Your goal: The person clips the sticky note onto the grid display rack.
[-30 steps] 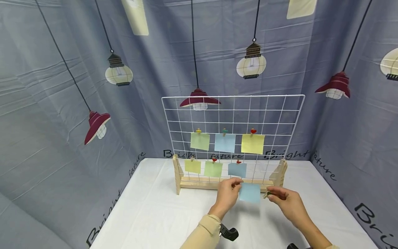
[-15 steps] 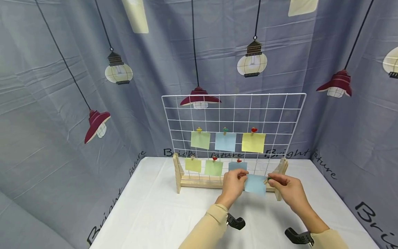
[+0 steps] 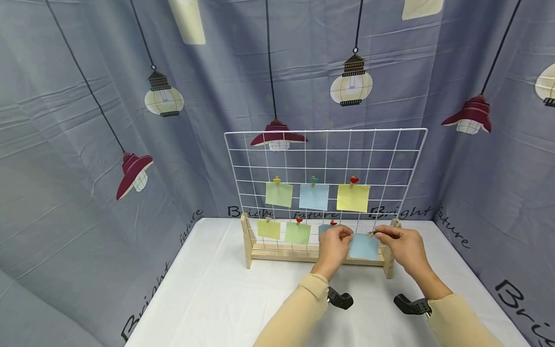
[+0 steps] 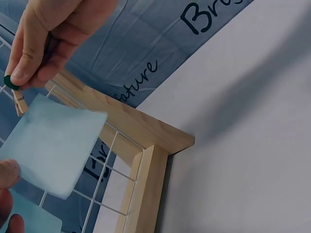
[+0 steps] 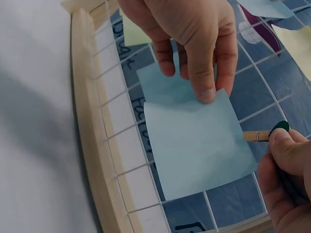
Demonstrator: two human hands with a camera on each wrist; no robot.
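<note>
My left hand [image 3: 335,248] pinches the upper left corner of a light blue paper note [image 3: 363,246] in front of the wire grid's lower right part. In my right hand [image 3: 405,248] is a small wooden clothespin [image 5: 256,136] with a green top, held between thumb and fingertips. The clothespin's tip is at the note's top edge in the right wrist view; whether it bites on the paper or a wire I cannot tell. Left of the held note hangs another blue note [image 5: 165,82], partly hidden behind my left hand.
The white wire grid [image 3: 325,150] stands in a wooden base [image 3: 282,256] on a white table [image 3: 208,289]. Clipped to its upper row are green [image 3: 279,194], blue [image 3: 314,197] and yellow notes [image 3: 353,198]; lower down hang yellow [image 3: 269,229] and green notes [image 3: 297,233]. A printed curtain [image 3: 195,159] surrounds the table.
Both hands have moved up and to the right, bringing the blue note from in front of the base up to the grid. The clothespin has come to the note's top edge.
</note>
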